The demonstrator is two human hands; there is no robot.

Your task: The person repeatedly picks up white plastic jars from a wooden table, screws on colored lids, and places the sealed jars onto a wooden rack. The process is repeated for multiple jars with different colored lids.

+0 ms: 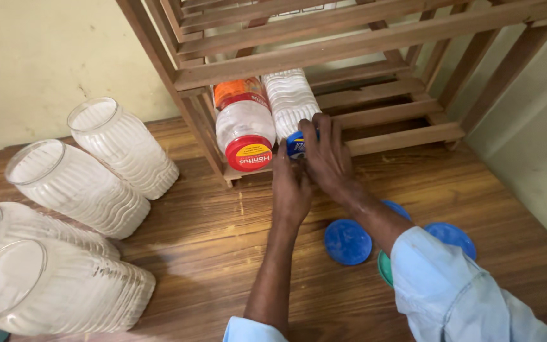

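Note:
Two clear plastic bottles lie on their sides on the lowest shelf of a wooden slatted rack (387, 114). The left bottle (243, 120) has a red cap and an orange label. The right bottle (289, 98) is ribbed with a blue cap (295, 145). My right hand (329, 155) wraps around that blue cap end. My left hand (290, 187) rests just below it, fingers touching the bottle's cap end and the shelf's front edge. Both sleeves are light blue.
Several clear ribbed jars (77, 187) lie on their sides without lids at the left of the wooden table (210, 247). Blue round lids (347, 241) and a green lid (385, 267) lie by my right forearm. A pale wall stands at right.

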